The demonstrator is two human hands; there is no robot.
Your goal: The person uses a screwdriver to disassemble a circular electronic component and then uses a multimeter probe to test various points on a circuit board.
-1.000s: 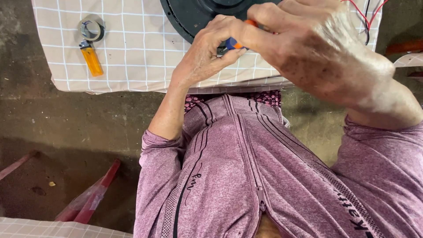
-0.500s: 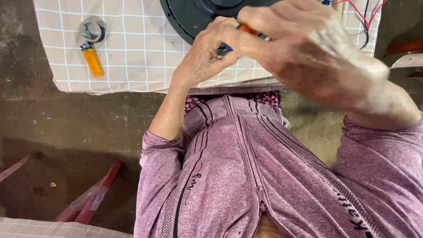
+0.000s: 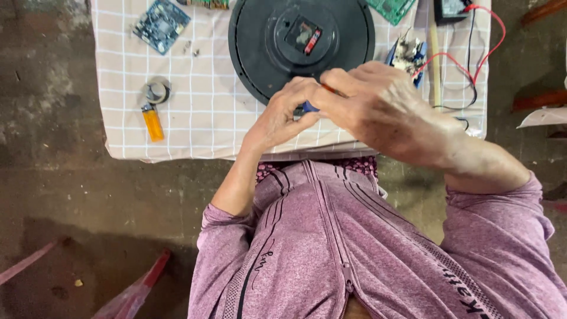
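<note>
Both my hands meet over the near edge of a low table covered with a checked cloth [image 3: 201,118]. My left hand [image 3: 283,115] pinches a small blue part [image 3: 307,107], mostly hidden by the fingers. My right hand [image 3: 384,109] is closed around a thin orange-handled tool [image 3: 326,88], of which only a sliver shows, with its tip at the blue part. Just behind the hands lies a round black disc-shaped housing [image 3: 295,44] with a small opening in its raised centre.
On the cloth lie an orange lighter [image 3: 153,123], a roll of tape [image 3: 155,91], a blue circuit board [image 3: 160,22], a green board [image 3: 391,8], a small wired component [image 3: 407,54], and red and black leads [image 3: 472,56] running to a meter [image 3: 452,9]. Bare concrete floor surrounds the table.
The view has pulled back and tilted, showing more of the table and the whole black disc. Both hands stay together on the blue part and the tool.
</note>
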